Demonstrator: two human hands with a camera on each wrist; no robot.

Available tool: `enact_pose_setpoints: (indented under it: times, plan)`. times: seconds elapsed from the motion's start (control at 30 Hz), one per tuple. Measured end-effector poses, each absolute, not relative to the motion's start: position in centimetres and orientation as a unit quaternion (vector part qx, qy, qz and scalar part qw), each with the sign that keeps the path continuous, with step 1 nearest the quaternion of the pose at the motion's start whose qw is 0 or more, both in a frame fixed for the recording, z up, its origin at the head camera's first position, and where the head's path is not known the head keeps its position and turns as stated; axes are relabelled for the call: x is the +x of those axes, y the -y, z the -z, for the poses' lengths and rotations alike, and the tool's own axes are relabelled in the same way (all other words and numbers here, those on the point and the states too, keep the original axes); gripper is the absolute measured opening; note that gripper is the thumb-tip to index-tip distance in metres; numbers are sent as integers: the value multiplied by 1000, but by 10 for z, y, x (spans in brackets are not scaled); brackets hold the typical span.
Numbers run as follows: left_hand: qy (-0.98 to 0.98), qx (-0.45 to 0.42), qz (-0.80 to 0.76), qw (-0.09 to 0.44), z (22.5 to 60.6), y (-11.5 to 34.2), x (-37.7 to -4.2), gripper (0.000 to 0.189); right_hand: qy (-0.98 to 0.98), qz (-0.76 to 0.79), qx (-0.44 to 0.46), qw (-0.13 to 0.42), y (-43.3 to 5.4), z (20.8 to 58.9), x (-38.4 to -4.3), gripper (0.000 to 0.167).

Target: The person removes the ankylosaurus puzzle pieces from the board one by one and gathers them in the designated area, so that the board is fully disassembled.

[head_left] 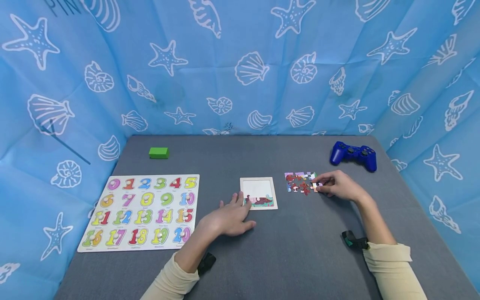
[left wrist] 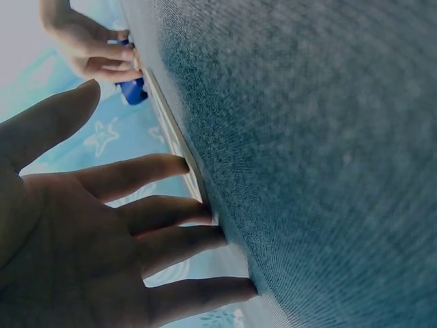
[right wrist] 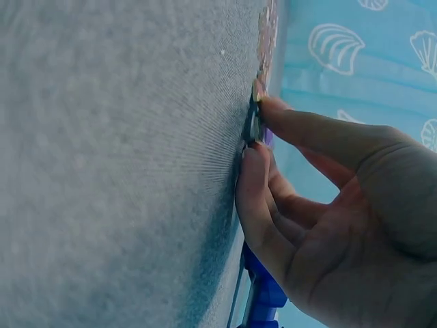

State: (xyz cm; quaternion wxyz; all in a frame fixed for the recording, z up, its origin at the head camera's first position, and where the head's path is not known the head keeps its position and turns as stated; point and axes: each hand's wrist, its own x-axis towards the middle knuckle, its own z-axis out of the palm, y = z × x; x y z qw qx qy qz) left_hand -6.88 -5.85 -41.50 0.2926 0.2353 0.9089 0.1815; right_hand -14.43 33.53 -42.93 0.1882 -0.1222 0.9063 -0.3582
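In the head view a small square puzzle tray (head_left: 257,184) with a pale rim lies mid-table, its lower part filled with joined picture pieces (head_left: 259,201). My left hand (head_left: 230,217) has its fingers spread and fairly straight, with fingertips touching the tray's left edge. Loose jigsaw pieces (head_left: 296,183) lie in a cluster right of the tray. At the cluster's right side my right hand (head_left: 339,186) pinches a jigsaw piece (head_left: 318,186) between thumb and finger. The right wrist view shows this piece (right wrist: 256,126) low at the table surface, partly hidden by the fingertips.
A number board (head_left: 138,212) with knobbed numerals lies at the left. Behind it sits a green block (head_left: 159,153). A blue game controller (head_left: 353,156) rests at the back right. Blue curtain (head_left: 240,66) with shell prints surrounds the grey table (head_left: 285,258).
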Motion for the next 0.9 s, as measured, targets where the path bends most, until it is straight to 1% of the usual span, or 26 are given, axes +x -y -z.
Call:
enact_pose_setpoints:
  times: [0.27, 0.37, 0.5, 0.67, 0.9]
  plan:
    - [-907, 236, -196, 288, 414, 62, -67, 73, -911, 369, -112, 147, -331, 427, -138, 29]
    - [-904, 235, -204, 292, 414, 64, -68, 73, -900, 393, -122, 141, -325, 425, -135, 27]
    - [-901, 234, -209, 300, 414, 66, -68, 72, -883, 424, -144, 143, -308, 423, -131, 24]
    - [-902, 233, -204, 302, 413, 67, -68, 72, -864, 447, -165, 160, -276, 422, -131, 23]
    - [-904, 261, -153, 301, 400, 52, -53, 71, -831, 474, -214, 198, -228, 429, -137, 23]
